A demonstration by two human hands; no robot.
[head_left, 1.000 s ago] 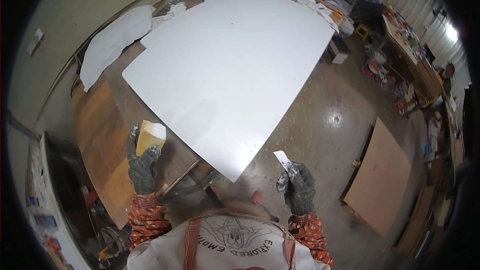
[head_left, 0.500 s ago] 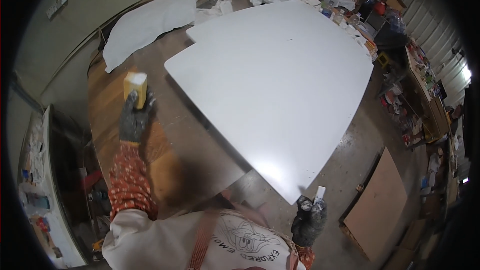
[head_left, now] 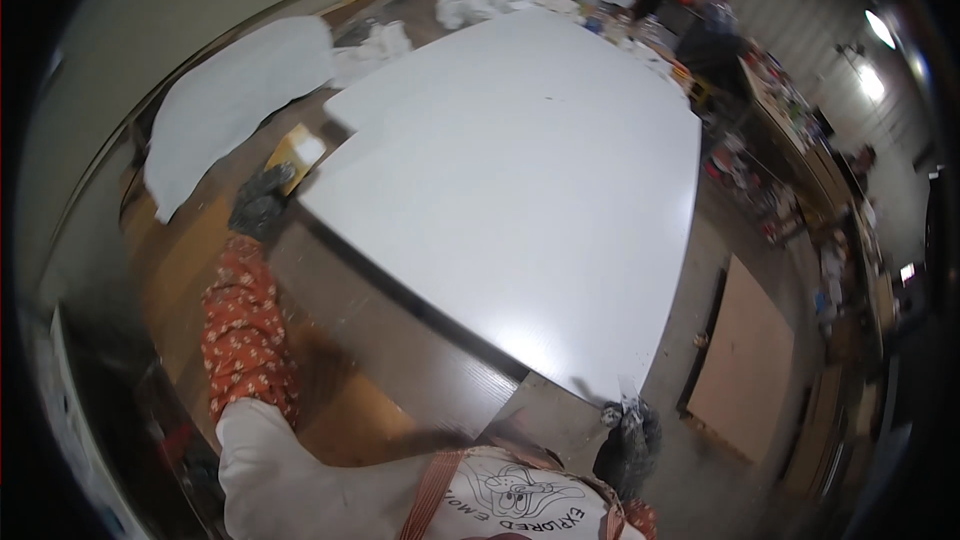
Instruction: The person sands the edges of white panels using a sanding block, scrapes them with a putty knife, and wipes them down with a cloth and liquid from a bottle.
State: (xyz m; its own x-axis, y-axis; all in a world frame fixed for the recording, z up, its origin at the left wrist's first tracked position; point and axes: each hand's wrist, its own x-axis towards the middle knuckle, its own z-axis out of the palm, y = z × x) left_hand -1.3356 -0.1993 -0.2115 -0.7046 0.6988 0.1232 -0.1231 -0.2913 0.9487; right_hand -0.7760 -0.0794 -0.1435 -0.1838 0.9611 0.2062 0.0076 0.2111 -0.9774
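"What's at the far left?"

"A white sheet (head_left: 230,105), curved along its outer edge, lying on the brown table (head_left: 170,280)."

"And next?"

"The left hand (head_left: 258,205), dark-gloved, fingers closed around the lower end of a yellow block (head_left: 292,158). There's a white patch on the block's upper right."

"Where is that block exactly?"

"Just beside the left edge of the white panel (head_left: 510,210) — whether they touch, I can't tell."

"The panel itself?"

"In the middle, partly over the table, its near corner reaching past the table's edge."

"Then the right hand (head_left: 628,450)?"

"At that corner, gloved too, gripping a scraper (head_left: 628,390), blade pointing away from the body — contact with the panel is unclear. Farthest right of these, a brown board (head_left: 745,360)."
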